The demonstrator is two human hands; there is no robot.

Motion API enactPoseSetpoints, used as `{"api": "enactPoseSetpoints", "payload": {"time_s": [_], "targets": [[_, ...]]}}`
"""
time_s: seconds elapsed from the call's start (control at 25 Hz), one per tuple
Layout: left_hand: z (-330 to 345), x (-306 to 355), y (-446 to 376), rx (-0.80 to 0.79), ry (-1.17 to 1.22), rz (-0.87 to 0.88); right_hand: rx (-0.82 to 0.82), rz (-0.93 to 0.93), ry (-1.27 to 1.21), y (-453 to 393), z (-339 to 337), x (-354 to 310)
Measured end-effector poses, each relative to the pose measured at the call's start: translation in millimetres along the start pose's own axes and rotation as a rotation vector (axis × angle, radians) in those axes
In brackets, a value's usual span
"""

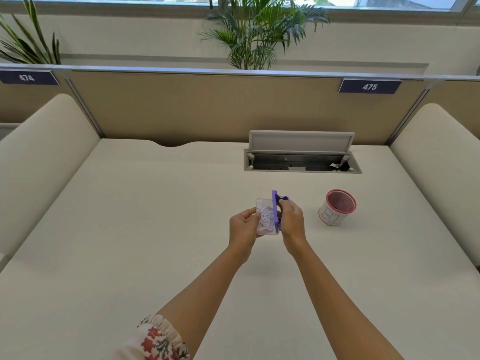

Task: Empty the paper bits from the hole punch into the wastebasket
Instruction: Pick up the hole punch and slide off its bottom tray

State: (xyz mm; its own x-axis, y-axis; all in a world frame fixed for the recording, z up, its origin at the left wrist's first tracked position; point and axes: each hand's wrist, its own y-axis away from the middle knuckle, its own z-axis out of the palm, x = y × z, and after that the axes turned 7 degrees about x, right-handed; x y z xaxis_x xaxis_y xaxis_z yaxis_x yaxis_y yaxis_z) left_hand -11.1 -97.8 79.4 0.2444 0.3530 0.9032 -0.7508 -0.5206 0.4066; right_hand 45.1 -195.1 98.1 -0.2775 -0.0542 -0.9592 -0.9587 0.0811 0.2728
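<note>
With the left hand gripping the clear tray of paper bits and the right hand clamping the purple hole punch, they best stayed level until above the wastebasket at three o'clock.

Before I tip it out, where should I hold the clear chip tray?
Hold the clear chip tray by its long outer edge from the left, as the left hand does. Its right side meets the purple punch body, so that edge is likely easiest.

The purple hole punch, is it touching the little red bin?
Apart. The head view shows the hole punch held up between the left hand and right hand, with bare table showing between it and the wastebasket.
</note>
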Motion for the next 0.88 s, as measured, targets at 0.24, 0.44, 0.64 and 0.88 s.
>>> {"api": "enactPoseSetpoints", "payload": {"time_s": [0.24,0.44,0.64,0.88], "targets": [[-1.9,0.2,-4.5,0.046,0.016,0.003,0.029,0.048,0.001,-9.0,-5.9,6.0],[-3.9,-1.2,-5.5,0.06,0.026,-0.009,-0.008,0.126,-0.137,-13.4,-14.6,3.6],[-8.2,-2.0,-11.6,0.107,0.04,-0.025,-0.13,0.339,-0.409,-18.4,-31.9,5.1],[-15.3,-7.9,-19.1,0.149,0.086,-0.027,-0.052,0.492,-0.379,-27.7,-46.6,41.3]]}}
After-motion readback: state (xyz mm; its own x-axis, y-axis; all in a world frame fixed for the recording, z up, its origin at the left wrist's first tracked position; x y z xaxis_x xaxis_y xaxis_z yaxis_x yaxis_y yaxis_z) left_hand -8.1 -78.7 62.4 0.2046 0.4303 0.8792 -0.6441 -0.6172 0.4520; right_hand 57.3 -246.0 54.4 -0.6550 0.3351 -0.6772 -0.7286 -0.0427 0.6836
